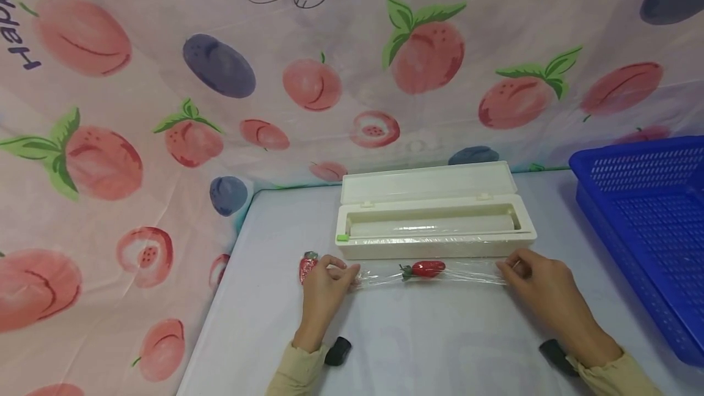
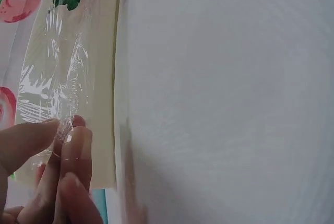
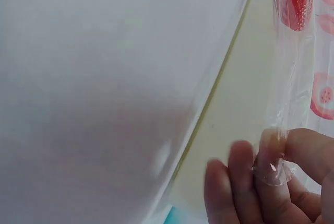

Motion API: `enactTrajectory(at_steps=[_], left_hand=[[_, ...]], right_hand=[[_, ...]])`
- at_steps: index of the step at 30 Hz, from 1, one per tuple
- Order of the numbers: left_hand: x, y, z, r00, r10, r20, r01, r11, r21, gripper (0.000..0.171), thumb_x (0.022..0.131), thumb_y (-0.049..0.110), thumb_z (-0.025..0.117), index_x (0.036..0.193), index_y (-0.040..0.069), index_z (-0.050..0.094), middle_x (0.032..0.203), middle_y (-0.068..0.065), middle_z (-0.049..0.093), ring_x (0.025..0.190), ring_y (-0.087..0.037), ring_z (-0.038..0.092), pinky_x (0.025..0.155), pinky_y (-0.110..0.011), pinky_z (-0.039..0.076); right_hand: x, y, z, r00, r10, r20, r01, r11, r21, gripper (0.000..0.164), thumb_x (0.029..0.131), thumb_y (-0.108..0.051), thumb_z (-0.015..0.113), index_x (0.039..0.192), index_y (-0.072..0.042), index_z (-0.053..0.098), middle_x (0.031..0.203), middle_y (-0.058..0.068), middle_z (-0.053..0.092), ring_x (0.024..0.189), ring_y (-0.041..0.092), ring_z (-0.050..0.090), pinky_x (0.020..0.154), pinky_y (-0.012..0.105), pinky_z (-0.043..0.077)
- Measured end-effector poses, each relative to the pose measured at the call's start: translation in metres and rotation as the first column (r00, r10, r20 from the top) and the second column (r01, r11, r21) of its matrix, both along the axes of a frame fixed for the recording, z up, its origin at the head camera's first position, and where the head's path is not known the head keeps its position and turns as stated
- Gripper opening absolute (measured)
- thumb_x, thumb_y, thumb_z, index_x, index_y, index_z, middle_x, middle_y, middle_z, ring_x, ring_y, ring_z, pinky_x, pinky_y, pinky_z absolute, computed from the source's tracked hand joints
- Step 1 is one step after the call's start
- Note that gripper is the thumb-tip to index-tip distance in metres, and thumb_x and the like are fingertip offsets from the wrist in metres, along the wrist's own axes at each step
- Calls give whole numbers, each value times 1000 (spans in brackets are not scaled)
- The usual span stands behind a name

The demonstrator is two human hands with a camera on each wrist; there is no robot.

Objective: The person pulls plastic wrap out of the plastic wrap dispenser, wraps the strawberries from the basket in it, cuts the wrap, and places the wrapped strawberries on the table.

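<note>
A strip of clear plastic wrap point(image 1: 475, 271) is stretched between both hands in front of the white dispenser box. Around the middle of the strip, the film encloses a red strawberry point(image 1: 428, 269) with green leaves. My left hand point(image 1: 326, 289) pinches one end of the film between thumb and fingers, and the left wrist view shows the film point(image 2: 68, 72) bunched there. At the other end, my right hand point(image 1: 550, 289) pinches the gathered film. Another strawberry point(image 1: 306, 266), shiny as if wrapped, lies beside the left hand and is partly hidden by it.
The dispenser box point(image 1: 434, 251) stands with its lid point(image 1: 429, 182) up and a roll of wrap point(image 1: 434, 225) inside. A blue plastic basket point(image 1: 621, 237) is at the right. Behind the white table point(image 1: 429, 347) hangs a fruit-print cloth point(image 1: 308, 29).
</note>
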State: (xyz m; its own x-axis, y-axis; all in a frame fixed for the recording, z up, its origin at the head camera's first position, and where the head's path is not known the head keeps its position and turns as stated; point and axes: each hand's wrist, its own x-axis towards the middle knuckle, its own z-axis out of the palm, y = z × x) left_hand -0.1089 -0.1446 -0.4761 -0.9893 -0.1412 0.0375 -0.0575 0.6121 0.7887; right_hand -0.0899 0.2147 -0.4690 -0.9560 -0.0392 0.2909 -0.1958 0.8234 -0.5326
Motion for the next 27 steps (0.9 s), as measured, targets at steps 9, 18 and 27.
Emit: enactTrajectory(at_steps=[9, 18, 27], left_hand=[[-3, -1, -3, 999, -3, 48, -1, 995, 98, 19, 85, 25, 79, 84, 7, 77, 60, -1, 69, 43, -7, 54, 42, -23, 47], [-4, -2, -5, 999, 26, 41, -32, 989, 147, 19, 82, 22, 82, 83, 3, 77, 64, -7, 71, 51, -12, 62, 47, -23, 50], [-4, -2, -4, 999, 24, 22, -25, 996, 86, 18, 82, 23, 82, 81, 5, 78, 73, -4, 73, 67, -9, 65, 60, -22, 50]], right_hand=[[0, 1, 2, 999, -47, 19, 48, 996, -70, 15, 88, -20, 76, 80, -12, 66, 64, -8, 62, 54, 0, 47, 50, 23, 39], [3, 0, 3, 989, -98, 108, 107, 990, -88, 40, 90, -29, 74, 105, 4, 58, 69, 1, 70, 59, 11, 60, 52, 28, 44], [5, 1, 5, 987, -81, 141, 90, 994, -61, 25, 93, -29, 71, 89, -5, 77, 66, -3, 68, 56, 9, 54, 49, 25, 40]])
